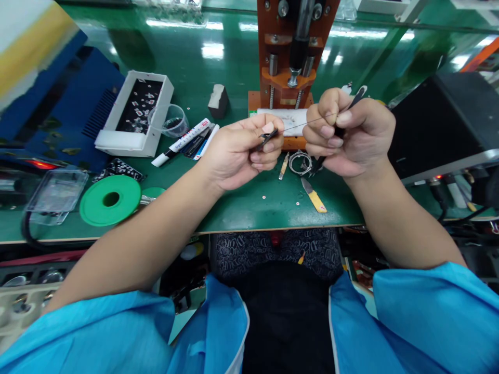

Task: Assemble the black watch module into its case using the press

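Note:
My left hand is closed on a small black part, whose kind I cannot make out. A thin dark wire stretches from that part across to my right hand. There, thumb and forefinger pinch the wire's far end. Black tweezers are also held in my right hand, their pale end sticking up past the thumb and their dark tips showing below the fingers. Under the hands on the green bench lie a coil of thin cable, a yellow-handled knife and a small tan tool.
An orange press stands behind the hands. Leftward are a white box of small parts, a clear cup, markers and a green spool. A black machine stands at right.

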Demonstrator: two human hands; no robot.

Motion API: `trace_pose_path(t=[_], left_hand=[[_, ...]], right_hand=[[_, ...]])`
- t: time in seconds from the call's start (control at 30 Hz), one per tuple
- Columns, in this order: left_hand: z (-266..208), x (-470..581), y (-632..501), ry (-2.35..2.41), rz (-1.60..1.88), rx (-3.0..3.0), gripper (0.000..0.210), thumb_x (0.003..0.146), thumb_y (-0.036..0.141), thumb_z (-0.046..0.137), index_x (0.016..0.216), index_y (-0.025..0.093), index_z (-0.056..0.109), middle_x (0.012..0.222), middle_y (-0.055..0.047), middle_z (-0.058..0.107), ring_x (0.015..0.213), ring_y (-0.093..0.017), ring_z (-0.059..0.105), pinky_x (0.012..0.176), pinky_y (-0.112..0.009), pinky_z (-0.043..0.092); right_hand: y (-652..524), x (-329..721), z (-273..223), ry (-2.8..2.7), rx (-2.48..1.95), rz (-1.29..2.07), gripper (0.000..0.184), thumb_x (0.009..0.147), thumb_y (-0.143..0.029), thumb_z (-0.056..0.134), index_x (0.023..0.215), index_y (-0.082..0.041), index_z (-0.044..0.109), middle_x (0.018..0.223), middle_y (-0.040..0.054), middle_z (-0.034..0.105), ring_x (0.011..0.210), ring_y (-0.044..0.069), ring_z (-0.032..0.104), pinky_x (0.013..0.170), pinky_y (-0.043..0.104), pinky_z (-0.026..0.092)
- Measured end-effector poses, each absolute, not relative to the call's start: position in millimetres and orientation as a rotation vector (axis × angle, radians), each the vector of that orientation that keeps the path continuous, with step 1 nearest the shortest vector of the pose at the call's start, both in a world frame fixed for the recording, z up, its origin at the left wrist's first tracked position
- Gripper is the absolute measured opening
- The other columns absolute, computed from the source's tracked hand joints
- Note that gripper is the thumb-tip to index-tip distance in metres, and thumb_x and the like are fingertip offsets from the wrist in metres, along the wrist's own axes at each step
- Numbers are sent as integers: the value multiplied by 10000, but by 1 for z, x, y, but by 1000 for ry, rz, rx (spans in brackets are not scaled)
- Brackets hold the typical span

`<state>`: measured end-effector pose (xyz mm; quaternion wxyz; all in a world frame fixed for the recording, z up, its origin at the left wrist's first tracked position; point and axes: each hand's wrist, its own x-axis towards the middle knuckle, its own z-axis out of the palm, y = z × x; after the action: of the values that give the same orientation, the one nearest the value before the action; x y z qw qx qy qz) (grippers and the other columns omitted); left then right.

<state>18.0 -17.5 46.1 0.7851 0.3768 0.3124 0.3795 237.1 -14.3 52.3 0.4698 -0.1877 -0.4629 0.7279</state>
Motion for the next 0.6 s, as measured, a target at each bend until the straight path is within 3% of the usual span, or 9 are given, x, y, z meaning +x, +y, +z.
trace_pose_path(t=[0.23, 0.43, 0.6], left_hand=[[44, 15, -15, 689, 856, 756, 239, 1155, 319, 672, 964, 178, 651, 724, 51, 472, 451, -5, 403, 474, -131, 324], [47, 17, -16, 680, 880, 692, 168, 1149, 228, 647, 991, 171, 648, 724, 62, 466, 450, 6, 382, 475, -129, 326], [46, 18, -14, 666, 902, 692, 156, 1122, 130, 570, 995, 168, 651, 722, 65, 455, 455, -1, 389, 485, -131, 332]], right_hand=[[-14, 244, 59, -1059, -577, 1639, 369, 717, -244, 789, 692, -220, 422, 645, -55, 444, 533, 79, 220, 437, 177, 238], [-14, 237, 55, -1083, -596, 1666, 144, 687, -217, 792, 710, -210, 650, 645, -37, 525, 501, 80, 263, 440, 210, 194], [-18, 231, 45, -1215, -608, 1696, 205, 751, -252, 882, 755, -197, 684, 694, -13, 622, 510, 86, 394, 441, 211, 248]])
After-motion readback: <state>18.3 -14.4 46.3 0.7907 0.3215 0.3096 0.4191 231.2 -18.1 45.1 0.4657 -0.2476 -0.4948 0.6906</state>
